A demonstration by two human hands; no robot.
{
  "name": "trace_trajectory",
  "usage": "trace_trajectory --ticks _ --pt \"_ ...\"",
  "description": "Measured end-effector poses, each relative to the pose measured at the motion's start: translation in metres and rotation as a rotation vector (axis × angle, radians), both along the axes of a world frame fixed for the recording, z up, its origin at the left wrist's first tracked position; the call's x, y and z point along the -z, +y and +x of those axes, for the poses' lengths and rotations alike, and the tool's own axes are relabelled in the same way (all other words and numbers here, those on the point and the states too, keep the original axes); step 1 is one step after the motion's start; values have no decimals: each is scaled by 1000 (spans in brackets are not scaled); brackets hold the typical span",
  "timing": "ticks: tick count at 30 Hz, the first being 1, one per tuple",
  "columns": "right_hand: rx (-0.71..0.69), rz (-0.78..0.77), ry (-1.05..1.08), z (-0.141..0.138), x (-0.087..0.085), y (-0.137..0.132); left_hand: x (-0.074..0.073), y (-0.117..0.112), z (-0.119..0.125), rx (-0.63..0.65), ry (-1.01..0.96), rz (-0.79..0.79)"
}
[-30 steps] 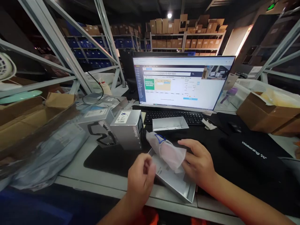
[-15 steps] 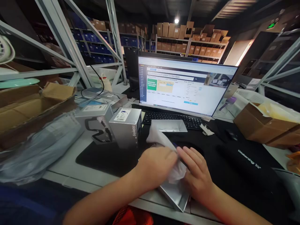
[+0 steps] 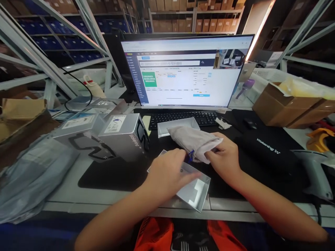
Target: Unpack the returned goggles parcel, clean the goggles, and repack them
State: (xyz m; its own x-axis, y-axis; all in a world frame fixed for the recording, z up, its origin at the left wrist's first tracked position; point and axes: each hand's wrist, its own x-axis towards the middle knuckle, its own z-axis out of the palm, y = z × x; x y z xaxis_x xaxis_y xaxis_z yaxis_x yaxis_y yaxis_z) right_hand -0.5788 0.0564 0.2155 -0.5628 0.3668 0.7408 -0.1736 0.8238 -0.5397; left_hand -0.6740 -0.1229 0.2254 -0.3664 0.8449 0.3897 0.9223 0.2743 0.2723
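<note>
My right hand [image 3: 225, 157] is closed on a soft grey cloth pouch [image 3: 192, 141] with a blue tag, holding it just above the black desk mat [image 3: 117, 174]. My left hand [image 3: 167, 172] lies with its fingers stretched over an open silver box tray [image 3: 195, 190] at the desk's front edge, its fingertips near the pouch's tag. A second silver tray [image 3: 179, 125] lies in front of the keyboard [image 3: 180, 118]. To the left stand two silver product boxes [image 3: 123, 137] printed with goggle outlines.
A wide monitor [image 3: 183, 71] faces me. A black case [image 3: 267, 148] lies to the right, with a handheld scanner [image 3: 315, 172] and cardboard boxes [image 3: 285, 103] beyond. Grey plastic bags [image 3: 31, 177] and a carton lie to the left. Metal racks hold boxes behind.
The pouch has been lifted out of the silver tray by my right hand. My left hand has slid down onto the tray. The view has tilted downward.
</note>
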Motion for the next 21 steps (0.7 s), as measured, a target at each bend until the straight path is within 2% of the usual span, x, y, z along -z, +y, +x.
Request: trace_trajectory --ticks 2,4,8,10,11,14,16,19,21 --pt "13 37 -49 -5 5 1 2 6 2 43 -21 -47" --pt "94 131 -164 -8 11 4 1 9 4 136 -103 -73" --pt "274 305 -467 -7 12 16 -5 1 1 340 -417 -192" --pt "231 301 -577 -2 6 26 -6 -6 -7 341 -545 -219" --pt "153 259 -616 2 2 32 -5 -10 -12 306 -584 -211" --pt "-235 -42 -636 18 -11 57 1 -20 -28 150 -627 -135" --pt "-393 -327 -579 31 -16 77 5 -25 -38 62 -634 -80" --pt "-349 -776 -444 47 -16 104 7 -34 -48 54 -653 -50" --pt "-303 -1012 -328 56 -12 116 7 -40 -53 75 -659 -35"
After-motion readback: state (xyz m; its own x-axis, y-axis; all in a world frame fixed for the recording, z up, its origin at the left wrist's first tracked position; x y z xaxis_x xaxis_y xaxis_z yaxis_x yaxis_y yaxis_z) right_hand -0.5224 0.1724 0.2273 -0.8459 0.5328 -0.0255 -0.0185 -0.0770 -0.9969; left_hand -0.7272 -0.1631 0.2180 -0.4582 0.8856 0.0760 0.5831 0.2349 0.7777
